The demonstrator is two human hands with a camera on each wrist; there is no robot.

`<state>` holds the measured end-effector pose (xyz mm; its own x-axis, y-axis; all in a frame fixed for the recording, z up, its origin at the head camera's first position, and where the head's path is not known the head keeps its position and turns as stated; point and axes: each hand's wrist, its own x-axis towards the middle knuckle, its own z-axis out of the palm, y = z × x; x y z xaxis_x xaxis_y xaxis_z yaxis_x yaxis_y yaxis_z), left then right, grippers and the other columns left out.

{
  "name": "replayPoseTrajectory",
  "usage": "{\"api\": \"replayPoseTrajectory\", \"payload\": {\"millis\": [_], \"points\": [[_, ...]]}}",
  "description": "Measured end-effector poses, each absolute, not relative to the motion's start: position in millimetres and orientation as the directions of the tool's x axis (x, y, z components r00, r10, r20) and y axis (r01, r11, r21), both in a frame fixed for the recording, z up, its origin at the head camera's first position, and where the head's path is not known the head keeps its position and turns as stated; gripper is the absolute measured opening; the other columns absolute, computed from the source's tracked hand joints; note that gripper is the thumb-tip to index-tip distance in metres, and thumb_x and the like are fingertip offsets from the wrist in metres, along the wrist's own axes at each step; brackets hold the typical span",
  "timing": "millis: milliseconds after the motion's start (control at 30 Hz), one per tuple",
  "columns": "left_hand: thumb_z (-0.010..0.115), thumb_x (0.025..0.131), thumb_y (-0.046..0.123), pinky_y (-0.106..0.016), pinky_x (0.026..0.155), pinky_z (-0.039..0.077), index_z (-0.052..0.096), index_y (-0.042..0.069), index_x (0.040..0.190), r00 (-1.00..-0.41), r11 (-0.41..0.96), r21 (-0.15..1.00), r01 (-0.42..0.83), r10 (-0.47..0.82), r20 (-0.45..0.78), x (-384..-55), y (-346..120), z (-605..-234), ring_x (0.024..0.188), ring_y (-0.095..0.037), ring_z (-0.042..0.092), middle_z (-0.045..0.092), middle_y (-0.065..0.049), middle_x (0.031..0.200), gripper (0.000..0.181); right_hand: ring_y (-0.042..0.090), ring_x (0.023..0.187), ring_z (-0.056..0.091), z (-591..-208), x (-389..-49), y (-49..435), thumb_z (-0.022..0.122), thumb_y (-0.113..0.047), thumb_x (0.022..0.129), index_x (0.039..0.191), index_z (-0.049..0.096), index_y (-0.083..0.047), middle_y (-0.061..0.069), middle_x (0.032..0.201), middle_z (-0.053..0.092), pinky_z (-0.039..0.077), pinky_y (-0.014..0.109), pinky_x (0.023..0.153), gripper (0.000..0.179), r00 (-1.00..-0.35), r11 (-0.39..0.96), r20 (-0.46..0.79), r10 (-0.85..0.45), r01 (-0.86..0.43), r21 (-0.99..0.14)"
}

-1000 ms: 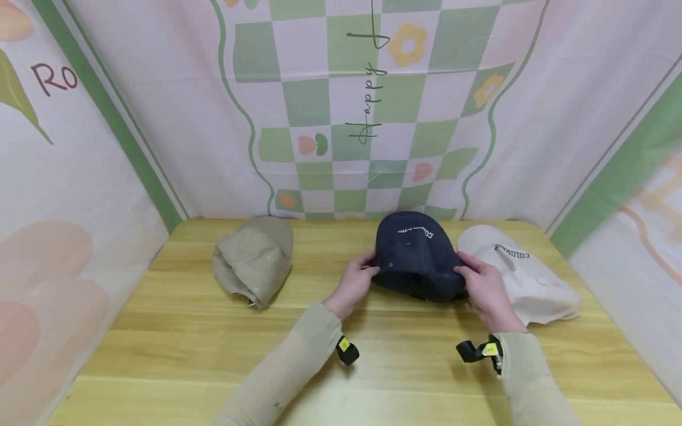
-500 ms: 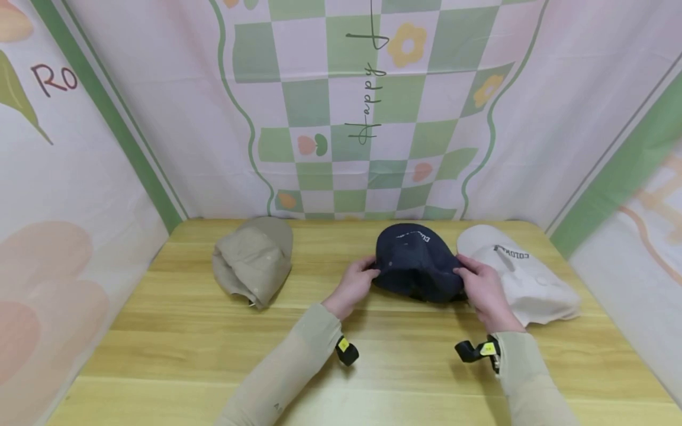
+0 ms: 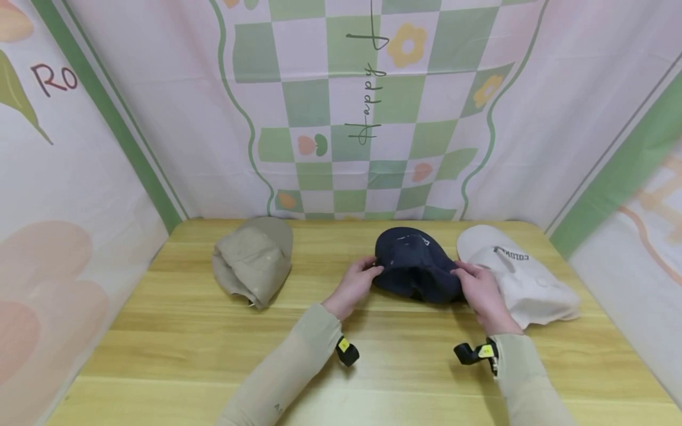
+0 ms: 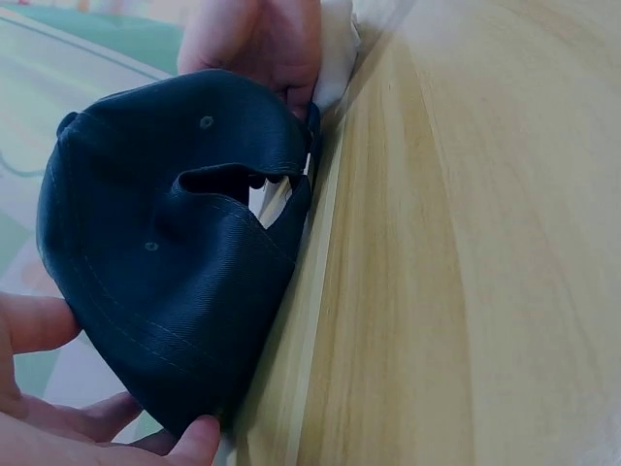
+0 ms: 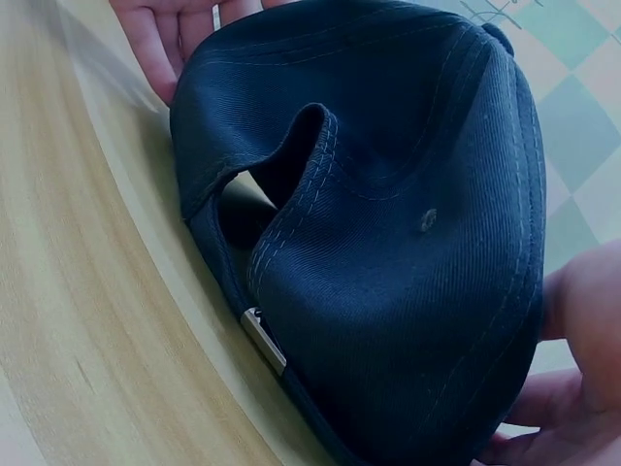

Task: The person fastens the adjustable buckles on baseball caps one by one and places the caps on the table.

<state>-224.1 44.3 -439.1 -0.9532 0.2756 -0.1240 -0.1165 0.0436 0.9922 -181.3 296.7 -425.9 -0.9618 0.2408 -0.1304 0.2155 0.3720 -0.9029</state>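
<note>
A navy baseball cap (image 3: 407,260) lies between both hands near the back of the table, its back opening facing me. My left hand (image 3: 351,285) pinches its left edge, with the thumb on the near side. On the opposite edge, my right hand (image 3: 482,296) holds the cap between thumb and fingers. The crown sags at the back, where a gap shows above the strap and its metal buckle (image 5: 264,340) in the right wrist view. White lettering on its front is mostly turned out of sight. Just right of it lies a white cap (image 3: 524,281), partly behind my right hand.
A beige cap (image 3: 253,260), its crown folded in, lies at the back left of the wooden table (image 3: 176,343). A patterned cloth (image 3: 303,106) hangs along the table's back edge, and printed cloth panels stand on both sides.
The navy cap's front has dropped lower, so its lettering shows less and its crown looks flatter. My right hand has shifted slightly left; my left hand has barely moved.
</note>
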Motion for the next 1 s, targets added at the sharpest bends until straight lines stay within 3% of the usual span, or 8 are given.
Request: {"api": "replayPoseTrajectory", "payload": {"millis": [433, 667, 1000], "points": [[0.059, 0.103, 0.026, -0.043, 0.115, 0.034, 0.046, -0.005, 0.148, -0.949, 0.044, 0.991, -0.129, 0.284, -0.136, -225.6, 39.9, -440.6, 0.140, -0.033, 0.041, 0.045, -0.021, 0.151, 0.056, 0.037, 0.149, 0.020, -422.3, -182.7, 293.6, 0.050, -0.044, 0.106, 0.156, 0.031, 0.006, 0.024, 0.161, 0.028, 0.019, 0.048, 0.121, 0.073, -0.965, 0.355, -0.142, 0.220, 0.215, -0.910], [0.060, 0.102, 0.028, -0.045, 0.116, 0.032, 0.045, -0.004, 0.149, -0.950, 0.032, 0.991, -0.132, 0.282, -0.136, -226.5, 34.5, -437.9, 0.141, -0.034, 0.039, 0.044, -0.020, 0.153, 0.059, 0.034, 0.150, 0.019, -413.0, -182.2, 288.8, 0.050, -0.059, 0.102, 0.160, 0.027, -0.002, 0.018, 0.163, 0.027, 0.018, 0.050, 0.121, 0.084, -0.967, 0.347, -0.132, 0.216, 0.202, -0.916], [0.061, 0.101, 0.029, -0.049, 0.117, 0.028, 0.045, -0.001, 0.150, -0.961, -0.040, 0.992, -0.117, 0.256, -0.103, -233.9, 22.5, -427.5, 0.141, -0.034, 0.040, 0.043, -0.020, 0.154, 0.059, 0.032, 0.151, 0.018, -400.2, -184.3, 278.1, 0.051, -0.058, 0.102, 0.161, 0.027, -0.006, 0.014, 0.165, 0.024, 0.016, 0.049, 0.121, 0.081, -0.973, 0.298, -0.104, 0.206, 0.163, -0.940]]}}
